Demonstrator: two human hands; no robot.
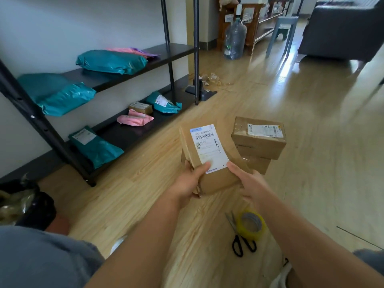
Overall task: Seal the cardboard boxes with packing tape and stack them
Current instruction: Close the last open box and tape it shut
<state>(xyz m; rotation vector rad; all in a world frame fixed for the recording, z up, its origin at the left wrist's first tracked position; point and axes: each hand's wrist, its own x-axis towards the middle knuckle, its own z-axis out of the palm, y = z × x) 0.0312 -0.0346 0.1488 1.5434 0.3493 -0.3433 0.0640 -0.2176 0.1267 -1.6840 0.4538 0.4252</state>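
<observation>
Both hands are on one parcel: left hand point(190, 180) grips the near-left corner of a brown cardboard box point(216, 179) w/ white shipping label, thumb laid on the label; right hand point(250, 183) holds the near-right edge, thumb on top, fingers out of sight beneath. Box is tilted above the wood floor, mid-view. Progress, approx.: a stack of two taped cardboard boxes point(259, 140) sits on the floor just right of it, so 2 look done. The held one shows loose, ragged flaps at its near-left end, so it's prob. not sealed yet, and it isn't stacked. A yellow roll of packing tape point(252, 226) and black-handled scissors point(241, 242) lie side by side, near right, untouched. Count: 3 boxes here, plus 1 small cardboard box point(141, 108) far left on the black metal shelf point(124, 132); 1 tape roll, 1 pr scissors.
</observation>
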